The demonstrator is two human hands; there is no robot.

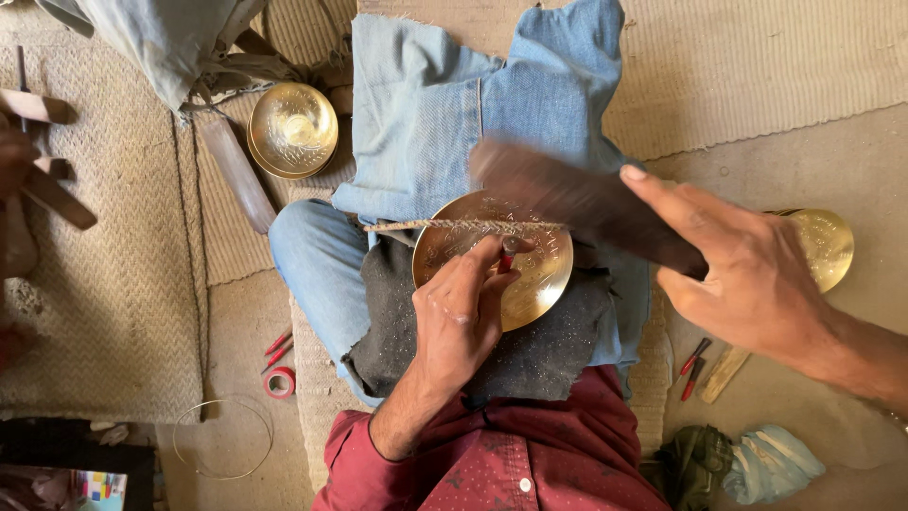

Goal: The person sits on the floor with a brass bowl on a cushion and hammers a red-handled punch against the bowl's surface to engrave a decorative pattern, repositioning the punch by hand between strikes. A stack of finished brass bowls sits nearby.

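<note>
The left hand (461, 308) pinches a small punch (508, 254) upright against the brass plate (530, 284) lying on the lap just beneath it. The right hand (752, 274) grips a blurred wooden mallet (577, 199) above that plate.

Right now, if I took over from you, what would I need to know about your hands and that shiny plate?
Left hand: pinches a small punch, tip down on the brass plate.
Right hand: grips a dark wooden mallet, blurred, raised over the punch.
The plate sits on a dark cloth on the lap, with a cord stretched across its upper edge.
Done: fine patterning shows along the plate's upper part.
Left: its lower part looks plain.
Nearby: a second brass bowl on the mat, another brass piece behind the right hand.
</note>
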